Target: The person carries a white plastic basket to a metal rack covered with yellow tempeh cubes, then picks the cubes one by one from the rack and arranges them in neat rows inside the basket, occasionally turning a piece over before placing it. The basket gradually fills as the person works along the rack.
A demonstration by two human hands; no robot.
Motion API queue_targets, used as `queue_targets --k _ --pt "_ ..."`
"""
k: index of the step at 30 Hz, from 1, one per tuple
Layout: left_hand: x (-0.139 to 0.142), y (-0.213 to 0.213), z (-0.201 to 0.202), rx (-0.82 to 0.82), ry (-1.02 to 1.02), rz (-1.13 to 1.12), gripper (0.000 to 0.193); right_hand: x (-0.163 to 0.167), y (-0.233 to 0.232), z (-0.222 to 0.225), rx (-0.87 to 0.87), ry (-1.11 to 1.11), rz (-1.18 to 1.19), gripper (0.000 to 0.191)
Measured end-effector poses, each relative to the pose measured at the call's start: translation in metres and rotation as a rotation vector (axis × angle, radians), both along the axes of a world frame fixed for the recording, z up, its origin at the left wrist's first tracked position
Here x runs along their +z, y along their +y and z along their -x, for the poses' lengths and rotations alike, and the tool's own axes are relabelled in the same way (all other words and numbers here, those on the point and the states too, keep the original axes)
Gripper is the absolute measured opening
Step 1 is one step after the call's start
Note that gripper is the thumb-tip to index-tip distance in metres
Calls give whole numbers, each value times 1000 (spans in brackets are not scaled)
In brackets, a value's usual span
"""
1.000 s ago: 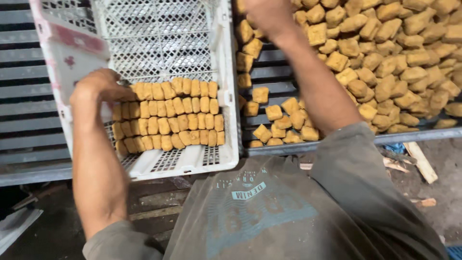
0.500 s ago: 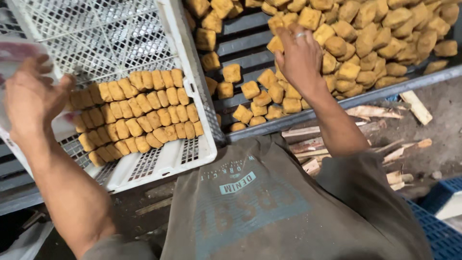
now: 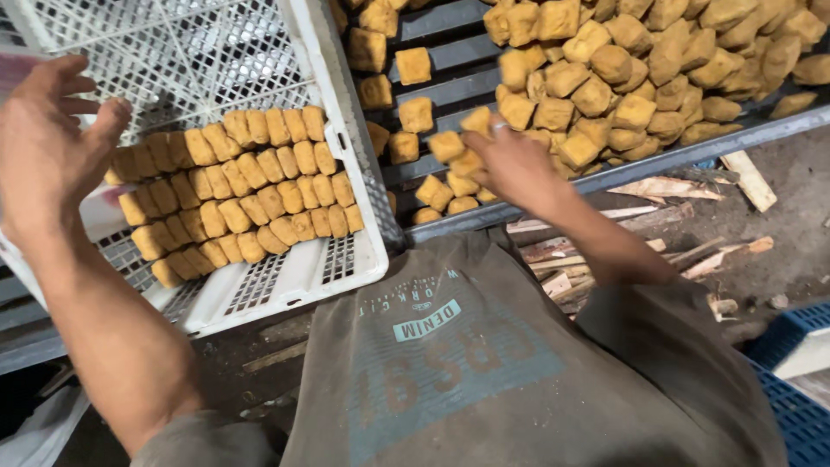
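My left hand (image 3: pixel 47 143) is hovering over the left rim of the white perforated plastic crate (image 3: pixel 285 52), fingers spread wide and gripping nothing. Inside the crate, fried tofu blocks (image 3: pixel 233 195) are lying packed in tight rows against its lower wall, while the mesh floor above them is showing bare. The crate is sitting tilted on the grey slatted metal rack (image 3: pixel 450 52), its near right corner overhanging the rack's front edge. My right hand (image 3: pixel 510 160) is reaching onto the rack just right of the crate, near the front rail, fingers curled narrowly over a few loose tofu pieces (image 3: pixel 458 156); whether they are gripping any, I cannot tell. A large heap of loose fried tofu (image 3: pixel 640 69) is filling the rack's far right corner. Wood offcuts (image 3: pixel 692 186) are lying on the dark floor below the front rail, and a blue crate (image 3: pixel 800 406) is showing at the lower right.
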State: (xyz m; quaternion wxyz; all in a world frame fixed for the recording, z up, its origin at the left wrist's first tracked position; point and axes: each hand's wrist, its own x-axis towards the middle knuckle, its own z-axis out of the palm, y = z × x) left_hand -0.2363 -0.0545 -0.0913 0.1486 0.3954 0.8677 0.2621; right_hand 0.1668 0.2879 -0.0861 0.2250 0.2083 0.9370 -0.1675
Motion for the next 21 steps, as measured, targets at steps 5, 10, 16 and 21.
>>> queue_targets --k 5,10,16,21 --pt "-6 0 -3 18 -85 -9 47 -28 7 -6 -40 680 43 31" --pt "-4 1 -3 -8 -69 1 49 -28 29 -10 -225 713 155 36" --pt "1 0 -6 2 -24 41 51 -19 24 -7 -133 729 20 37" --pt "8 4 -10 -16 15 76 51 -9 32 -12 -85 765 28 31"
